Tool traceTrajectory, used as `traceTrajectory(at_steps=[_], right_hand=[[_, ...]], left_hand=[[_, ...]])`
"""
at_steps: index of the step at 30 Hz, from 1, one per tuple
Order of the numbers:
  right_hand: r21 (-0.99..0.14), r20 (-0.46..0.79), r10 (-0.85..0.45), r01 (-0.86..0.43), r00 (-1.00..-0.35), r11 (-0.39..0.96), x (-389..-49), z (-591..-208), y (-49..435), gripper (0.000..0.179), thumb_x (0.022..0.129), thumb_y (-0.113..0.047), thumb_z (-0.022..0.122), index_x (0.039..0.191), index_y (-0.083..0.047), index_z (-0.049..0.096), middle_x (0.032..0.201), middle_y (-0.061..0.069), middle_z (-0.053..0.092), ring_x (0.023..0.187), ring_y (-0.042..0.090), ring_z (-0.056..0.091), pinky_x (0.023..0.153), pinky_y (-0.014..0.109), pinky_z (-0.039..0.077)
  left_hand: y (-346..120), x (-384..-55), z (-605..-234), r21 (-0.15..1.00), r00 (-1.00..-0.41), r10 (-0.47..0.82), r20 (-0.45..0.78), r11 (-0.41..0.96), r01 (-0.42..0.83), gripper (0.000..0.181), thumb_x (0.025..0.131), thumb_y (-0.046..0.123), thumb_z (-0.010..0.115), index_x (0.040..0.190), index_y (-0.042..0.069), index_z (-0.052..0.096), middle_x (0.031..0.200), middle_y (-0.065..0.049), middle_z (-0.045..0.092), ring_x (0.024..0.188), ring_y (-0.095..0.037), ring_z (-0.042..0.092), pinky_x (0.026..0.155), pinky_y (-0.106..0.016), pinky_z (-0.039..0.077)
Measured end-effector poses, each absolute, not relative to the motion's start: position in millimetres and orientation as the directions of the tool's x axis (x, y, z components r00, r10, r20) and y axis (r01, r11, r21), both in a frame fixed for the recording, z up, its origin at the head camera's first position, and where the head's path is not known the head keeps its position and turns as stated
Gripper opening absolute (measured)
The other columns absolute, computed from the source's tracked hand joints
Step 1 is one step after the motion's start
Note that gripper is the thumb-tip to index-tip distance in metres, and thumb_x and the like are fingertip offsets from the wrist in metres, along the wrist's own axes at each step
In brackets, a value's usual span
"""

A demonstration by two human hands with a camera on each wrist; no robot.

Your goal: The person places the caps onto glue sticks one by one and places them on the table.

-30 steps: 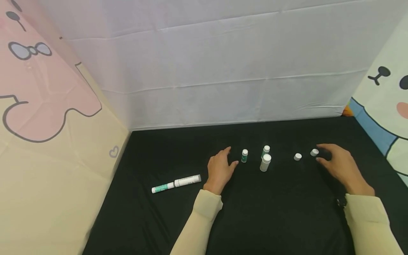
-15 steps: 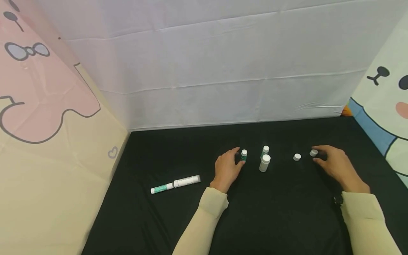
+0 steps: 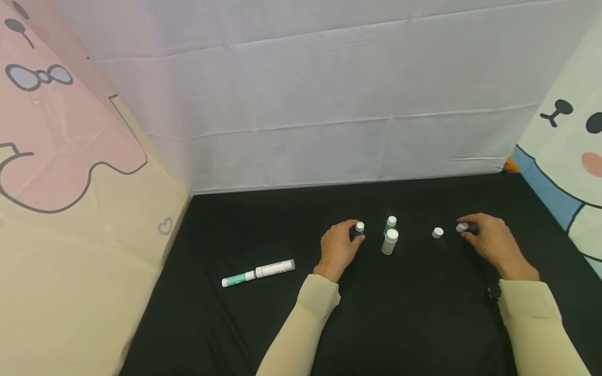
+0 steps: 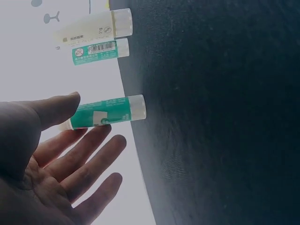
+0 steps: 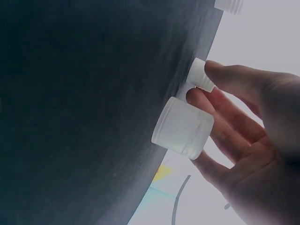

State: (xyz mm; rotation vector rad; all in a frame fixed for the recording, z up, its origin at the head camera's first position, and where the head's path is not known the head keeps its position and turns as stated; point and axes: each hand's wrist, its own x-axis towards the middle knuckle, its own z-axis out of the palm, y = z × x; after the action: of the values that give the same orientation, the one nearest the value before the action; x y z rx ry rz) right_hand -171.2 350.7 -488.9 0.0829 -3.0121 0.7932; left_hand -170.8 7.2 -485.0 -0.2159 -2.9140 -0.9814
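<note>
In the head view my left hand point(image 3: 337, 250) holds a small green glue stick point(image 3: 359, 230) standing upright on the black cloth. Thumb and fingertips sit on either side of its green label in the left wrist view; the other fingers are spread. My right hand point(image 3: 493, 240) has thumb and index finger around a small white ribbed cap point(image 5: 200, 75), pinching it at the table. Closer to the right wrist camera is a larger white cap point(image 5: 183, 129), overlapping the fingers; whether they touch it cannot be told. Another white cap point(image 3: 438, 233) stands left of this hand.
Between the hands stand a white glue stick point(image 3: 390, 242) and, behind it, a small green glue stick point(image 3: 390, 223). A green stick point(image 3: 238, 279) and a white stick point(image 3: 275, 268) lie end to end at left. White sheeting point(image 3: 301, 130) rises behind the table.
My left hand has moved right from beside the green glue stick and closed its thumb and fingers on it. The right hand has shifted slightly left, its fingertips closing around the small cap.
</note>
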Motion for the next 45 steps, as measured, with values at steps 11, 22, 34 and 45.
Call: traceTrajectory(at_steps=[11, 22, 34, 45], right_hand=[[-0.488, 0.049, -0.027, -0.048, -0.998, 0.872, -167.5, -489.3, 347.6, 0.021, 0.092, 0.007, 0.071, 0.112, 0.013, 0.069, 0.104, 0.036, 0.069, 0.092, 0.050, 0.066, 0.078, 0.067, 0.049], [-0.496, 0.107, -0.019, -0.070, -0.994, 0.865, -158.3, -487.5, 345.9, 0.021, 0.093, 0.006, 0.071, 0.112, 0.013, 0.069, 0.102, 0.036, 0.069, 0.088, 0.049, 0.065, 0.076, 0.067, 0.048], [-0.528, 0.172, 0.016, -0.079, -0.985, 0.846, -144.9, -474.4, 332.6, 0.023, 0.092, 0.004, 0.074, 0.115, 0.010, 0.071, 0.112, 0.036, 0.068, 0.104, 0.055, 0.062, 0.090, 0.074, 0.043], [-0.542, 0.313, 0.002, -0.176, -0.950, 0.821, -128.8, -467.1, 311.5, 0.026, 0.088, 0.010, 0.077, 0.113, 0.006, 0.073, 0.108, 0.031, 0.071, 0.097, 0.050, 0.066, 0.083, 0.068, 0.046]], left_hand=[[5.9, -170.3, -487.9, 0.609, -0.991, 0.096, 0.097, 0.781, 0.136, 0.028, 0.095, 0.022, 0.082, 0.122, 0.014, 0.077, 0.120, -0.005, 0.079, 0.100, -0.024, 0.076, 0.087, -0.044, 0.059], [-2.2, -161.6, -489.3, 0.628, -0.987, 0.101, 0.122, 0.763, 0.155, 0.025, 0.096, 0.020, 0.080, 0.119, 0.012, 0.075, 0.101, -0.005, 0.079, 0.075, -0.015, 0.066, 0.071, -0.035, 0.054], [-16.7, -148.8, -482.4, 0.643, -0.975, 0.086, 0.205, 0.739, 0.200, 0.025, 0.094, 0.018, 0.082, 0.118, 0.012, 0.077, 0.103, -0.003, 0.079, 0.088, -0.019, 0.072, 0.078, -0.038, 0.057], [-26.4, -138.4, -486.9, 0.629, -0.965, 0.092, 0.244, 0.743, 0.230, 0.024, 0.093, 0.017, 0.083, 0.115, 0.012, 0.076, 0.111, -0.003, 0.079, 0.094, -0.021, 0.075, 0.082, -0.040, 0.059]])
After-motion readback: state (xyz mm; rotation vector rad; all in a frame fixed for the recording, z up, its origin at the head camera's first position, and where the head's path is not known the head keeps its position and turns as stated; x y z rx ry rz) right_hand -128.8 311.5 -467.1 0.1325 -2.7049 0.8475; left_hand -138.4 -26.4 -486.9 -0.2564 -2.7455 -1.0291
